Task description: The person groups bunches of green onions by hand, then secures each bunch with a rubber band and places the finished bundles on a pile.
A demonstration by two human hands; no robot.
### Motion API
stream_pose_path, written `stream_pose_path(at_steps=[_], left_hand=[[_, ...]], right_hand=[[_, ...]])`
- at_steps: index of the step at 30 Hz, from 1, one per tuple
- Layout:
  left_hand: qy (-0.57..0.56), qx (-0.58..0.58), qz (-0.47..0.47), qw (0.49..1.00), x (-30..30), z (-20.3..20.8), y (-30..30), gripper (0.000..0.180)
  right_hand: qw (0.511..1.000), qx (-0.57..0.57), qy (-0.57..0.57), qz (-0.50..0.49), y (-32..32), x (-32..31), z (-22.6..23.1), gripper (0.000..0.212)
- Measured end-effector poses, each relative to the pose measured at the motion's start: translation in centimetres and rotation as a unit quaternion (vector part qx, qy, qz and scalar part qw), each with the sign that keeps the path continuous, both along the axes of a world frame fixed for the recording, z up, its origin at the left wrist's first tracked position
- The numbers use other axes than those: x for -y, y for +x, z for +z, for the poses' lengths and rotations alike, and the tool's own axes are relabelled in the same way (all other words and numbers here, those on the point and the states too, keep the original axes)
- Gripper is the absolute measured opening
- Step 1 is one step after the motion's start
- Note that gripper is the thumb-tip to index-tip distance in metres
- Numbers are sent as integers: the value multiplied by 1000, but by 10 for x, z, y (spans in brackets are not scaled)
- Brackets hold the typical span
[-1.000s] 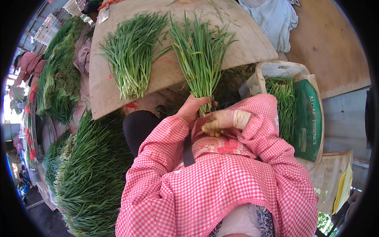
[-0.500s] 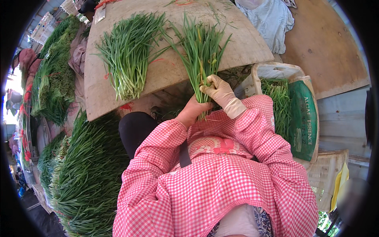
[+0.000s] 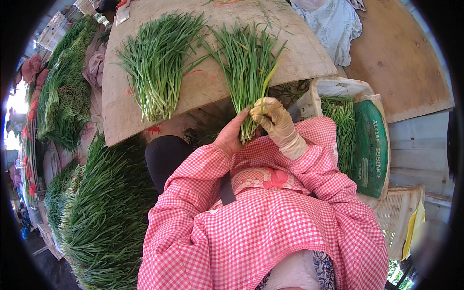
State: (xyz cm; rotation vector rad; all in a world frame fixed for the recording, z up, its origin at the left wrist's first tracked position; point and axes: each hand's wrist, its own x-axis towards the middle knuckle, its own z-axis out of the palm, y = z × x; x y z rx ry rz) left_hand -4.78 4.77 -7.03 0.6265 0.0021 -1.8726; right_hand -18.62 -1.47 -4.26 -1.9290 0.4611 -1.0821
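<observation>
My bare left hand (image 3: 232, 134) is closed round the lower stalks of a bunch of garlic chives (image 3: 244, 70). The leaves fan away from me over the table's near edge, and the pale cut ends show below my grip. At the right side of the bunch, my right hand (image 3: 276, 123), in a cream glove, has its fingers pinched on a yellowed chive leaf (image 3: 269, 79). This leaf stands a little apart from the green ones. To the left, a second, larger bunch of chives (image 3: 162, 67) lies on the wooden table (image 3: 116, 104).
A big heap of chives (image 3: 106, 212) stands at my left, with more piled greens (image 3: 67, 92) beyond it. On the right are a white crate (image 3: 338, 87) holding chives and a green panel (image 3: 371, 150). Pale cloth (image 3: 333, 29) hangs at the table's far right.
My right hand has shifted slightly right and down, and the yellow leaf has moved from mid-bunch to its right edge. My left hand's grip shows more clearly now.
</observation>
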Motion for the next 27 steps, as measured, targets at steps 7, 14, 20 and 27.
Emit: stream_pose_path(at_steps=[7, 14, 20, 27], left_hand=[[33, 5, -6, 999, -3, 22, -5, 27], [13, 114, 8, 993, 2, -6, -6, 19], [31, 163, 4, 986, 2, 1, -7, 18], [39, 242, 25, 969, 0, 11, -11, 21]], right_hand=[[983, -124, 113, 77, -3, -18, -10, 21], [980, -185, -13, 80, -6, -34, 7, 23], [946, -266, -176, 61, -7, -36, 12, 16], [962, -188, 54, 189, -5, -49, 10, 14]])
